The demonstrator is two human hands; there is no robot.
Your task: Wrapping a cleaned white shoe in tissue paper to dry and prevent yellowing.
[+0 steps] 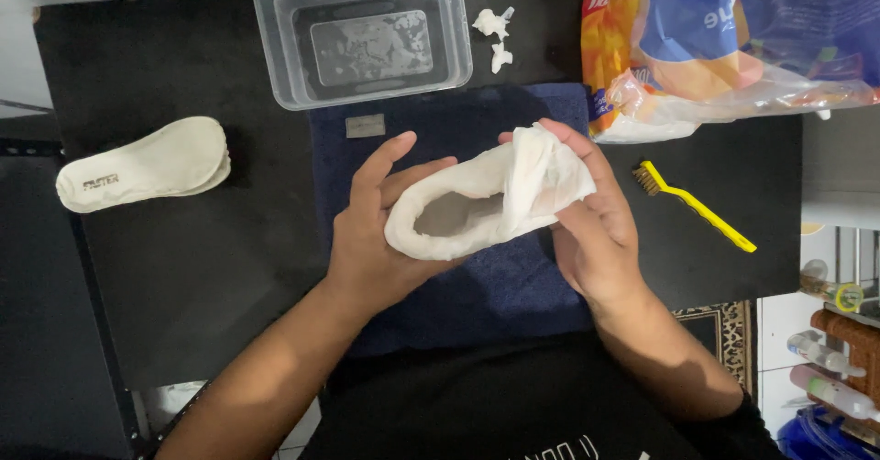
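Black table is spread with a dark blue towel. Above it, a white insole is gripped by the left hand, while a white cloth is pinched over its end by the right hand. Beyond the hands a clear plastic tub is seen — a yellow brush just right, two insoles well left.

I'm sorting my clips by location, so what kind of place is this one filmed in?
Probably a home shoe-cleaning bench. The left hand and right hand hold a white shoe wrapped in tissue over a navy towel, with white insoles, a yellow brush and a clear plastic tub nearby.
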